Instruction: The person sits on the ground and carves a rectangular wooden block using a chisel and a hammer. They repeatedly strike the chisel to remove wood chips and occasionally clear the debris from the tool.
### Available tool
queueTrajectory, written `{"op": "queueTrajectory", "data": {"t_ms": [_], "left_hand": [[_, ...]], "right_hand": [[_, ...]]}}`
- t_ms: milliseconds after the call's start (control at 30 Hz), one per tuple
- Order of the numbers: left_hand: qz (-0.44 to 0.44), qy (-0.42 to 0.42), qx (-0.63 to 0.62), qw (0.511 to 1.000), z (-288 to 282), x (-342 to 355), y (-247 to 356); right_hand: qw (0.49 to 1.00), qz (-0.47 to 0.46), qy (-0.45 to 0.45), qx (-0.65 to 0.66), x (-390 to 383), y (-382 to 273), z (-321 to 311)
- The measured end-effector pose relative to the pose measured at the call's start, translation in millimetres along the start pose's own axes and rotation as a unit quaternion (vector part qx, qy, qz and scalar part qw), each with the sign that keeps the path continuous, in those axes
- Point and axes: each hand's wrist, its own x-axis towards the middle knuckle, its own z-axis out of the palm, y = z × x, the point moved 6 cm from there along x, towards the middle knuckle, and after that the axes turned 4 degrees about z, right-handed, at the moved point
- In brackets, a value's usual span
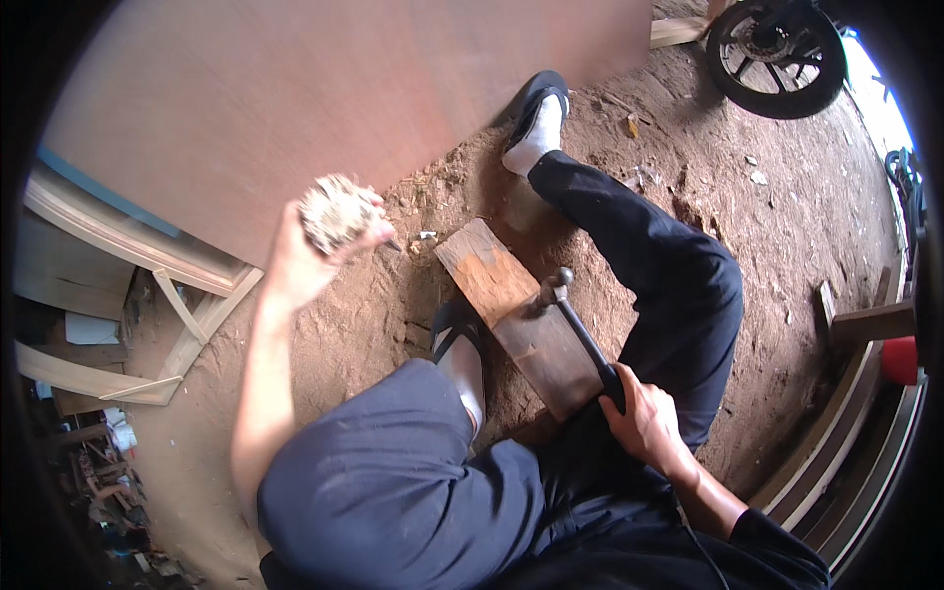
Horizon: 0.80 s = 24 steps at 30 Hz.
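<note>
Right hand [644, 418] wrapped round the grip of a hammer [590, 344]; left hand [293, 258] raised, curled round a shaggy pale clump [336, 213], with a dark tip [391, 245] (unidentified) jutting from its grasp. Hammer head at the board's [487, 278] right long edge, mid-length; contact uncertain. Board lies over dirt [787, 197], panel [324, 108] beyond its far end. Judged step: clump in hand, hammer idle. Any stroke would call for raising the head clear.
</note>
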Motion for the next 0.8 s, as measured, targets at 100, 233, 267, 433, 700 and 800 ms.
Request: {"op": "queueTrajectory", "data": {"t_ms": [100, 233, 267, 433, 700, 800], "left_hand": [[0.006, 0.036, -0.040, 0.999, 46, 2, -62], [0.041, 0.098, -0.129, 0.986, 109, -16, -105], [0.074, 0.152, -0.140, 0.976, 116, -30, -111], [0.059, 0.222, -0.350, 0.908, 163, -54, -114], [0.350, 0.087, -0.156, 0.920, 204, -64, -82], [0.410, 0.007, -0.148, 0.900, 222, -67, -65]], "right_hand": [[0.998, 0.052, 0.008, -0.015, 8, 7, 1], [0.994, 0.094, 0.027, -0.045, 11, 1, 4], [0.995, 0.085, 0.034, -0.039, 10, -4, 3], [0.991, 0.108, 0.020, -0.076, 25, -19, 14], [0.983, 0.130, 0.040, -0.121, 29, -8, 23], [0.984, 0.129, 0.036, -0.116, 30, -7, 25]]}}
